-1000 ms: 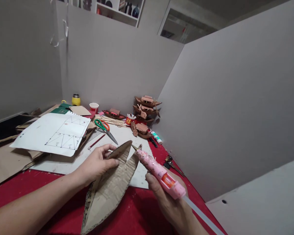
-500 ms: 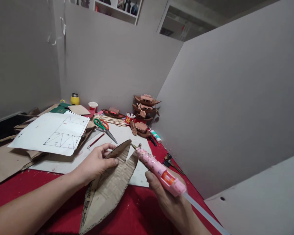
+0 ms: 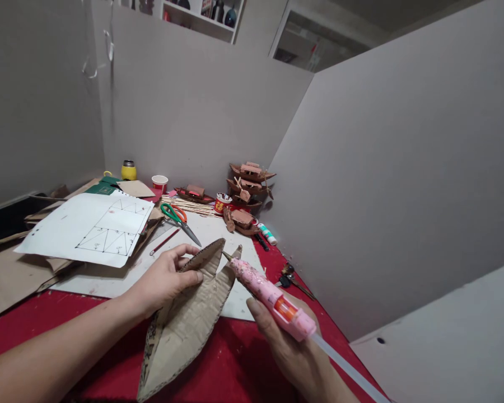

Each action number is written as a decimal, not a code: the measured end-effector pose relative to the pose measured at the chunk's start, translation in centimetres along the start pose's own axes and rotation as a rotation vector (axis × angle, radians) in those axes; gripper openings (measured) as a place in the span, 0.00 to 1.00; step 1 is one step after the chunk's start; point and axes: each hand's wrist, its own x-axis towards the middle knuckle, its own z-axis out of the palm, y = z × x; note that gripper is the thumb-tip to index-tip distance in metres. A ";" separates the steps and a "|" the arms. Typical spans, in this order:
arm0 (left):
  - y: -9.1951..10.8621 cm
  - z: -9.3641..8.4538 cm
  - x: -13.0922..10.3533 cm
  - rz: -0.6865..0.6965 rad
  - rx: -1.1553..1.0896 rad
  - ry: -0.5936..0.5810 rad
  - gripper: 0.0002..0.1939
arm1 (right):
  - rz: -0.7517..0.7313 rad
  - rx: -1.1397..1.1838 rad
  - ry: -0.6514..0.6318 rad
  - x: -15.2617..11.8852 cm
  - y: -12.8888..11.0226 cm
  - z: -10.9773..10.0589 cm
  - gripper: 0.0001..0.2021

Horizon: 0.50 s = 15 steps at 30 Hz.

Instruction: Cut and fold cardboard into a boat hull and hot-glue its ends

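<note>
Between the thumb and fingers of my left hand [image 3: 174, 277] is a leaf-shaped cardboard boat hull [image 3: 189, 322], held tilted over the red table. Its far end splits into two pointed flaps with a gap between them. My right hand [image 3: 292, 341] is wrapped round a pink hot glue gun [image 3: 262, 291], with a long translucent glue stick [image 3: 348, 366] sticking out of its back. The gun's metal nozzle [image 3: 227, 256] points at the inner edge of the left flap, close to its tip. Whether the nozzle touches the cardboard I cannot tell.
Green-and-orange scissors [image 3: 180, 221] and a pencil [image 3: 164, 242] lie on a white board [image 3: 109, 282]. A paper with drawn triangles [image 3: 92, 229] rests on cardboard at left. Finished model boats [image 3: 250, 184] are stacked by the wall, near a red cup [image 3: 222, 204] and thin sticks [image 3: 189, 205].
The glue gun has shifted slightly down and left, its nozzle dropping from the flap's tip to a bit lower along the edge. My left hand and the hull stay nearly still.
</note>
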 end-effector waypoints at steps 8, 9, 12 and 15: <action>0.2 0.0 0.0 0.023 0.003 0.019 0.19 | -0.018 -0.083 0.048 -0.5 0.5 0.5 0.11; 0.2 0.0 0.0 0.024 0.014 0.033 0.19 | -0.018 -0.078 0.037 -0.6 0.6 0.5 0.11; 0.3 0.1 -0.1 0.036 0.034 0.050 0.19 | -0.005 -0.051 -0.024 -0.6 0.6 0.6 0.10; 0.3 0.1 -0.1 0.048 0.034 0.036 0.20 | -0.009 -0.048 -0.041 -0.7 0.6 0.6 0.11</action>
